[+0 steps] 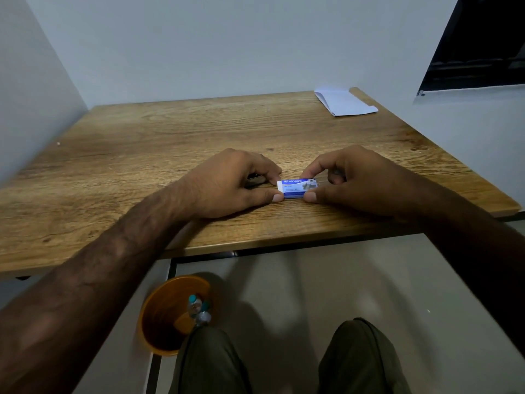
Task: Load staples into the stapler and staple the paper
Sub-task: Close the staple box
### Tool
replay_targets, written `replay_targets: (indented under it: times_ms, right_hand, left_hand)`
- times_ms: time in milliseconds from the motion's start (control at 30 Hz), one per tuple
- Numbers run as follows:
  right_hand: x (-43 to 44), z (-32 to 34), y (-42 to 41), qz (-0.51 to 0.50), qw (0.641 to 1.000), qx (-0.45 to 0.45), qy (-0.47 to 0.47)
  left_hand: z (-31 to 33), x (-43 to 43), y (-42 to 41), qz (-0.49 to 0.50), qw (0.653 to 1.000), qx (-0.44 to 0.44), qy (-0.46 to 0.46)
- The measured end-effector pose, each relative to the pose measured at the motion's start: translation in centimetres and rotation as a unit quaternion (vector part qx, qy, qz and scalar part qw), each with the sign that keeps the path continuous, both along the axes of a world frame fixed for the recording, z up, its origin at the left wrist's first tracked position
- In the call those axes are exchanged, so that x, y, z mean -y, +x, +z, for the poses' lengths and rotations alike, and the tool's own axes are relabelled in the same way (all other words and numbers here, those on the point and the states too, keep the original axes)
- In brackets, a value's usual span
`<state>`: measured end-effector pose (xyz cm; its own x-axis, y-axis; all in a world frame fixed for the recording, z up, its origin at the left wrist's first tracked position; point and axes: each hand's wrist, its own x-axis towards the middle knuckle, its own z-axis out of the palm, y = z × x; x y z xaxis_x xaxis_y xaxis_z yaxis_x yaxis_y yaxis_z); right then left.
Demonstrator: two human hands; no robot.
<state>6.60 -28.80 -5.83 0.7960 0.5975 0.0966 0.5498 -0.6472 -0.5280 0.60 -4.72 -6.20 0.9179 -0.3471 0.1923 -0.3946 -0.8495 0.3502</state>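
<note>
Hands meet on a wooden desk (142, 143), left hand (227, 183) and right hand (360, 180) each pinching one end of a small blue staple box (295, 189) between them. Dark stapler (253, 180) peeks from under the left palm. Folded paper (345, 101) lies far beyond the right hand.

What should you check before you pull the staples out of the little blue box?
1. Staple box lying flat on the table: ok.
2. Left hand pinching the box's left end: ok.
3. Right hand pinching its right end: ok.
4. Box already open: cannot tell.
5. Stapler ready: cannot tell; only a dark object peeks from under the left hand.
6. Paper within reach: not ok, it lies at the far right corner.
</note>
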Motion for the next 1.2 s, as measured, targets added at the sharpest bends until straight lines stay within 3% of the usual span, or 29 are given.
replay_targets:
  times_ms: [500, 667, 800, 1200]
  right_hand:
    - [2.0, 0.3, 1.1, -0.004, 0.998, -0.056, 0.003]
    - [2.4, 1.4, 1.0, -0.039, 0.974, -0.174, 0.138]
    - [1.6, 2.9, 0.9, 0.018, 0.93, -0.284, 0.233]
    - [-2.0, 3.2, 0.1, 0.056, 0.954, -0.214, 0.201]
  left_hand:
    - [-0.2, -0.3, -0.3, 0.01, 0.999, -0.015, -0.03]
    - [-0.3, -0.3, -0.4, 0.008, 0.999, -0.009, -0.032]
    - [-0.5, -0.2, -0.5, 0.011, 0.999, 0.004, -0.035]
    - [-1.1, 0.4, -1.9, 0.017, 0.997, 0.078, 0.002]
